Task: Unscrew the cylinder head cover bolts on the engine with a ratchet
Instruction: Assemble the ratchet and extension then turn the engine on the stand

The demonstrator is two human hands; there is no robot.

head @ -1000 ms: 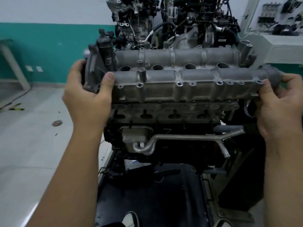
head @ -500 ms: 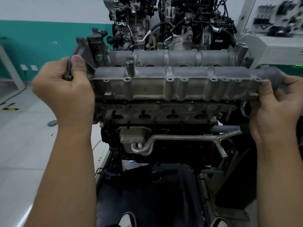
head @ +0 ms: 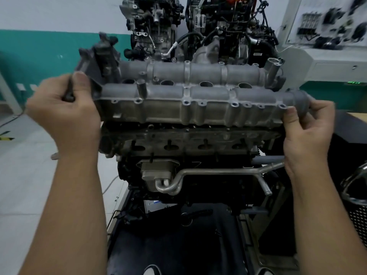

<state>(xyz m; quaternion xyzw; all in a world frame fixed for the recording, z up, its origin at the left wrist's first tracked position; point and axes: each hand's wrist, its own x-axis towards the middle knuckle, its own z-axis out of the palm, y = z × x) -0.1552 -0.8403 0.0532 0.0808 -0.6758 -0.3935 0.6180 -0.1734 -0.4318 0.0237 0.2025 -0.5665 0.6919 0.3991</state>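
Cast-aluminium cylinder head cover, gripped at both ends by your left hand and right hand: it could tilt and slip between uneven grips.

The cast aluminium cylinder head cover is dull silver-grey, browner and stained along its front flank. Under it, the engine block is mostly black, with a pale silver bent metal pipe across its front. The wall behind is white above a teal-green lower band. The tiled floor is light grey, with a yellow-and-black striped marking at the left edge. A small row of green lights glows on the white-grey cabinet to the right.
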